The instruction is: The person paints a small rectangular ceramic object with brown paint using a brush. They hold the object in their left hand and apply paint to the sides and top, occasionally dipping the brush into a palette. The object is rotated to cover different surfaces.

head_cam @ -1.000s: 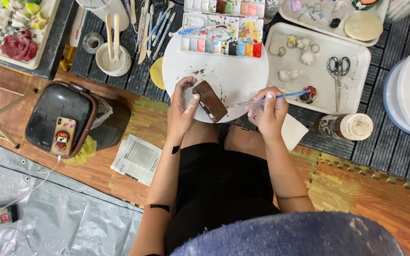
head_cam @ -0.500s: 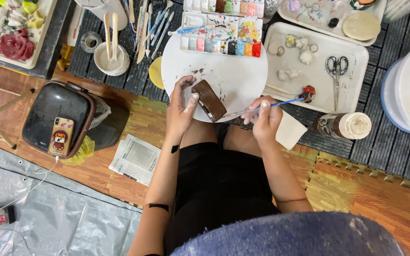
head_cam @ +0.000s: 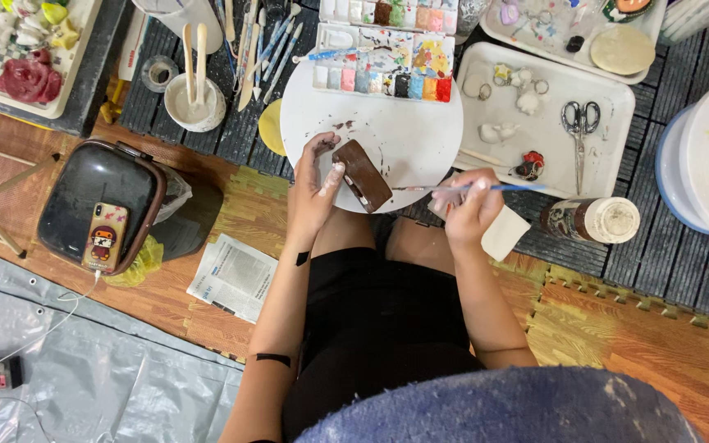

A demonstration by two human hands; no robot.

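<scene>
The brown rectangular piece (head_cam: 362, 174) sat tilted over the near edge of the round white board (head_cam: 408, 135), gripped by the left hand (head_cam: 315, 190) at its nine o'clock, fingers smeared with paint. At three o'clock the right hand (head_cam: 471, 209) was closed around a blue-handled brush (head_cam: 469, 188). A second before, the brush pointed out toward the red figure (head_cam: 528, 165) on the white tray (head_cam: 601, 164); now it had swung round, its tip at the piece's lower end, so brown painting was resuming. The paint palette (head_cam: 383, 61) lay at twelve o'clock, a white paper scrap (head_cam: 505, 233) under the right hand.
</scene>
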